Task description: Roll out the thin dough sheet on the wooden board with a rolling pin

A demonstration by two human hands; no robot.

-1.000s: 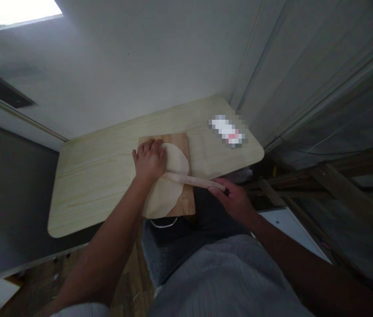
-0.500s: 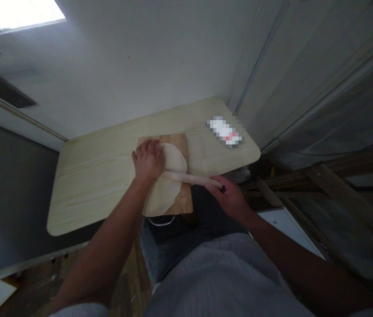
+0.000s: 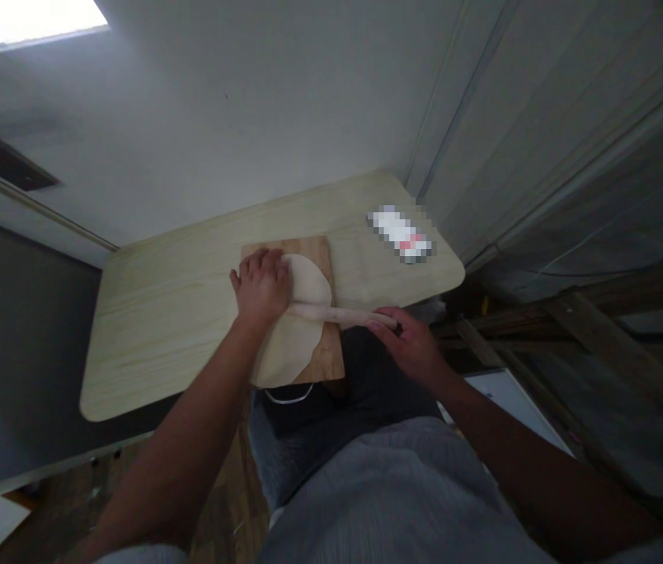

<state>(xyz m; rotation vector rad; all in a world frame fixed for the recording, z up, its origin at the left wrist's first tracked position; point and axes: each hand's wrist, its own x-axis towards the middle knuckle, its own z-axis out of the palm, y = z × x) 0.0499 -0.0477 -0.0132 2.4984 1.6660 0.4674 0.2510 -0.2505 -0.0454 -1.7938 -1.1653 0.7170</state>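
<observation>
A pale sheet of rolled dough (image 3: 293, 345) covers much of a wooden board (image 3: 329, 356) and reaches its near edge. Across the dough lies a light wooden rolling pin (image 3: 343, 316), its right end jutting past the board. My right hand (image 3: 410, 341) grips that end, thumb and fingers closed around it. On the board's left side, my left hand (image 3: 261, 288) rests palm down with fingers spread over the dough. The pin's left end runs up to the heel of this hand, and whether the palm touches it is hidden.
The board sits at the near edge of a pale wood-grain table (image 3: 160, 313). A blurred-out flat object (image 3: 400, 233) lies at the table's right. A white wall (image 3: 249, 117) rises behind. Below the board, a curved handle (image 3: 289, 395) shows near my legs.
The view has shifted slightly. My right hand and the pin's right end sit a little higher, so the pin is more level. My left hand stays in place on the dough.
</observation>
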